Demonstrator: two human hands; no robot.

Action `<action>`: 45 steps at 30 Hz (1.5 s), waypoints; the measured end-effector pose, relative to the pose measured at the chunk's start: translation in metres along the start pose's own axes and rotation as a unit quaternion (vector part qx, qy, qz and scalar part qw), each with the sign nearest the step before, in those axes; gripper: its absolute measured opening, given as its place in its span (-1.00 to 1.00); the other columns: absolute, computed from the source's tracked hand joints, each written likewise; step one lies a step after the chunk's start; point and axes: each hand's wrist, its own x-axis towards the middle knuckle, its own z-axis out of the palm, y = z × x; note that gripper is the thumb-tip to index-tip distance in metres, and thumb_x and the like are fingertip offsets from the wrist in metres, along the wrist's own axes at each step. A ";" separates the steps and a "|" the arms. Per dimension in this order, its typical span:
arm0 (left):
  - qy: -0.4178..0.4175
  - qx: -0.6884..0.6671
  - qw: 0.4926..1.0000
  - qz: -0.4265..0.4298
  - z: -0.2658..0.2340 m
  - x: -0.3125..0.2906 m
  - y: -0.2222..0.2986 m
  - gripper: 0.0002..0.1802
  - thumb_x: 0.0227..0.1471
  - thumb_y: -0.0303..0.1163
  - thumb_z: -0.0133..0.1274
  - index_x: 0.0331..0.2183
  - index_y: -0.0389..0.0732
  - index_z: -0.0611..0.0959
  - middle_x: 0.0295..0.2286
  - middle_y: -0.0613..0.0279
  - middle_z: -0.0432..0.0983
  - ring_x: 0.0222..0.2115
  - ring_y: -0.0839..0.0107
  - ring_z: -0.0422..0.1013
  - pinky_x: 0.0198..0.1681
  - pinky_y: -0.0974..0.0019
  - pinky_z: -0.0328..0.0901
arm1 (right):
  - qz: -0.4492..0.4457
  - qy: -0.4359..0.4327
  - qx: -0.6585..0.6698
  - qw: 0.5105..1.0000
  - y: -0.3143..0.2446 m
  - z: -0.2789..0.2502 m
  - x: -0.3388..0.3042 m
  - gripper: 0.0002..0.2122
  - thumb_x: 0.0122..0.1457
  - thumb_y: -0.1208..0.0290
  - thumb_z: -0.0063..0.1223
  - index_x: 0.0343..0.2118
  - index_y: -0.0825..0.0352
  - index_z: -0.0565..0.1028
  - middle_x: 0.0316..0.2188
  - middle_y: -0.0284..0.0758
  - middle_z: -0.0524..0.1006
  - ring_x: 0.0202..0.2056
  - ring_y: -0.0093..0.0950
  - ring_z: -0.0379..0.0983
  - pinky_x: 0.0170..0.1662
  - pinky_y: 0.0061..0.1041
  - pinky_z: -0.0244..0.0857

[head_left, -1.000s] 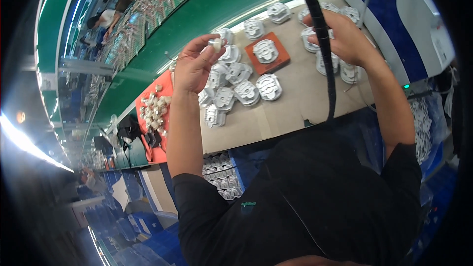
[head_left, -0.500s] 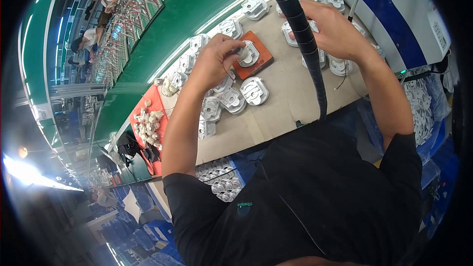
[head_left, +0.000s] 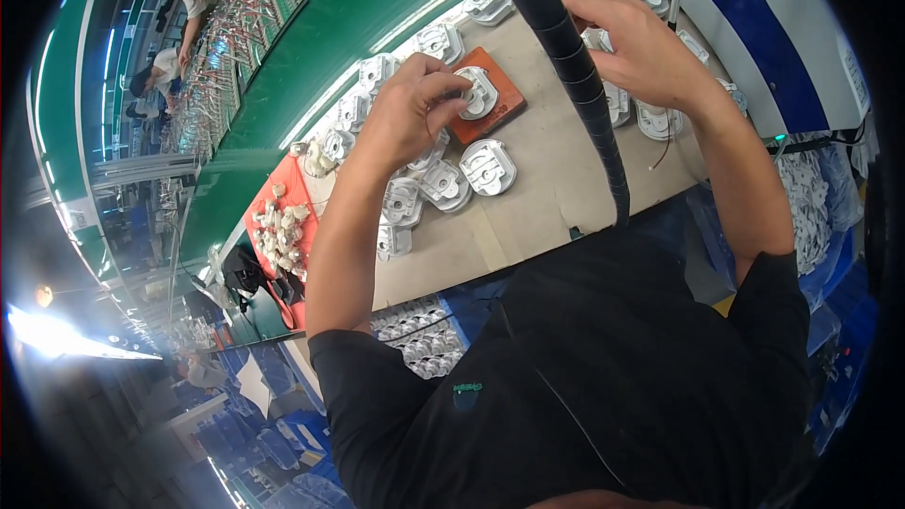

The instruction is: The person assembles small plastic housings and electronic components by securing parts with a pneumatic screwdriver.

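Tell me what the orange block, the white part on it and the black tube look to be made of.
Orange block: wood or plastic, I can't tell which; smooth, flat-faced, fairly even in colour.
White part: probably moulded plastic, judging by its uniform white and raised, rounded contours.
Black tube: perhaps plastic or tape wrapping, slightly glossy; slanting bands run along it. Its core is hidden.

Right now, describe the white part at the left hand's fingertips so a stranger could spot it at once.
Find the beige tabletop in the upper middle, then the orange-brown block on it, just right of the left hand. The white part lies on that block, partly covered by that hand. Among the similar white parts around, it alone sits on a block.
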 end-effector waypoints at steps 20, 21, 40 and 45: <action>-0.004 0.057 0.998 0.039 0.002 0.012 0.007 -0.72 0.02 -0.57 0.20 -0.16 -0.25 0.66 -0.19 0.12 0.55 -0.26 0.17 0.54 -0.18 0.23 0.44 | 0.004 0.034 -0.008 0.999 0.000 0.003 -0.007 -0.68 0.19 0.34 0.21 -0.05 0.39 0.50 -0.16 -0.19 0.60 -0.13 -0.29 0.57 -0.02 -0.35 0.45; 0.012 0.081 0.995 0.056 0.003 0.012 0.007 -0.72 0.01 -0.57 0.20 -0.16 -0.26 0.66 -0.20 0.11 0.55 -0.27 0.15 0.54 -0.18 0.23 0.44 | -0.004 0.035 -0.009 0.999 0.001 0.003 -0.007 -0.68 0.19 0.33 0.22 -0.06 0.39 0.50 -0.17 -0.19 0.60 -0.13 -0.29 0.57 -0.02 -0.35 0.45; 0.122 0.111 0.985 -0.055 0.021 0.001 0.010 -0.72 0.00 -0.42 0.29 -0.19 -0.25 0.72 -0.35 0.04 0.53 -0.36 0.15 0.52 -0.26 0.19 0.40 | -0.044 0.046 0.009 0.998 -0.022 -0.006 0.022 -0.75 0.24 0.36 0.19 -0.11 0.39 0.51 -0.22 -0.25 0.58 -0.17 -0.41 0.52 -0.01 -0.37 0.40; 0.133 0.066 0.987 -0.068 0.023 -0.012 0.004 -0.72 -0.01 -0.45 0.28 -0.18 -0.26 0.70 -0.35 0.01 0.52 -0.33 0.09 0.50 -0.23 0.16 0.38 | -0.136 0.179 0.137 0.965 -0.093 -0.009 0.067 -0.59 0.14 0.48 0.29 0.04 0.43 0.43 -0.27 -0.32 0.57 -0.28 -0.57 0.52 -0.17 -0.57 0.45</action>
